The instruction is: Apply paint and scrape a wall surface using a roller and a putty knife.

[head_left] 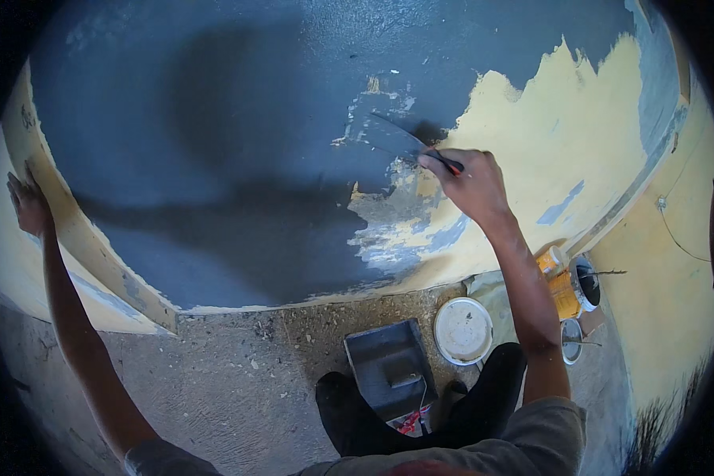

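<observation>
Two hands at work: right hand [472, 184] clamped on scraper [408, 143], blade spreading grey coat on wall [214, 119]; left hand [28, 205] flat, open, bracing on wall's left edge. Next stroke needs yellow patch [563, 135] covered.

A painting site: half-coated wall [238, 159], paint tray [389, 365], cans [567, 289].

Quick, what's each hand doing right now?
Left hand: open, flat against the pale yellow wall edge.
Right hand: closed around a red-and-black-handled metal scraper on the grey painted wall.
</observation>
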The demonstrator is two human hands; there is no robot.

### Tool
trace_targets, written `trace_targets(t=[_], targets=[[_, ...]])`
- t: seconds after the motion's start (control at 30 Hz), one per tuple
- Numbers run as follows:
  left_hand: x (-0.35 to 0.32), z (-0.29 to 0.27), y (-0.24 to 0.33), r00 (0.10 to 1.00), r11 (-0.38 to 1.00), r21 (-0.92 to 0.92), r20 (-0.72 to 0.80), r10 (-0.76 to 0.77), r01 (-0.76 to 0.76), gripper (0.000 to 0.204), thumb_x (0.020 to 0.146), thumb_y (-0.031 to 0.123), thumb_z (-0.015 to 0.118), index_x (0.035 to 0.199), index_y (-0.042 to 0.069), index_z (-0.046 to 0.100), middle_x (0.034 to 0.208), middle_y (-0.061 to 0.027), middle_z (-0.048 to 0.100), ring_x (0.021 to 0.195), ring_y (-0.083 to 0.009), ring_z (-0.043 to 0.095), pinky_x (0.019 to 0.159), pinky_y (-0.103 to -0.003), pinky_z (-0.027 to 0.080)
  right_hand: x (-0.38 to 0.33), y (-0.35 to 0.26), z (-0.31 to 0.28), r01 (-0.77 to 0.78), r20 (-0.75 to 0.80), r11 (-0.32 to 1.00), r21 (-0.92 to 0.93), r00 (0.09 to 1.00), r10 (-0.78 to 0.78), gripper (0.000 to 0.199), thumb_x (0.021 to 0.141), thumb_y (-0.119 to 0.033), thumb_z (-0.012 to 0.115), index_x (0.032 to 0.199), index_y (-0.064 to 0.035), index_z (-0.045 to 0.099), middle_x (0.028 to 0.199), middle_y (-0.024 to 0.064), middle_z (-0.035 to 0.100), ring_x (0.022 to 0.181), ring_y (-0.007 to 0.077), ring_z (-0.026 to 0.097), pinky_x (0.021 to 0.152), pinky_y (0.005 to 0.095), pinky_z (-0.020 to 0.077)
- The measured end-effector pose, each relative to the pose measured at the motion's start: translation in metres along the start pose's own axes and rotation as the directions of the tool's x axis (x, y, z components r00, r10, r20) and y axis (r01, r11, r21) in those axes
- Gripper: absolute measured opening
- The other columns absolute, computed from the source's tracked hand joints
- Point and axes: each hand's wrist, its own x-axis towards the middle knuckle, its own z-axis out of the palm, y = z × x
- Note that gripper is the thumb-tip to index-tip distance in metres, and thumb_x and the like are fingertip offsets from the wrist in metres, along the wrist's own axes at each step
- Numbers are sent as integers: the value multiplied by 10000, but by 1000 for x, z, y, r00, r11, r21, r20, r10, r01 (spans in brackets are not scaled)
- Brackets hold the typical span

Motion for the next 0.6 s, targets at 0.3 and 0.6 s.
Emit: trace_targets(t=[0.3, 0.6], targets=[[1, 0, -2, 1000, 1000, 11, 9, 28, -29, 673, 929, 633, 326, 1423, 180, 393, 1417, -85, 458, 1259, -289, 482, 981, -436, 446, -11, -5, 13, 7, -75, 1000, -18, 997, -8, 263, 850, -372, 676, 927, -128, 736, 626, 128, 623, 566, 312, 614, 525, 363, 465], [2, -4, 5, 1000, 999, 25, 15, -27, 27, 644, 942, 621, 294, 1422, 203, 392, 1423, -69, 454, 1259, -282, 484, 986, -439, 442, -12, -4, 17, -10, -46, 1000, -8, 999, 9, 253, 845, -387, 675, 902, -149, 739, 607, 124, 617, 572, 326, 618, 514, 368, 467]])
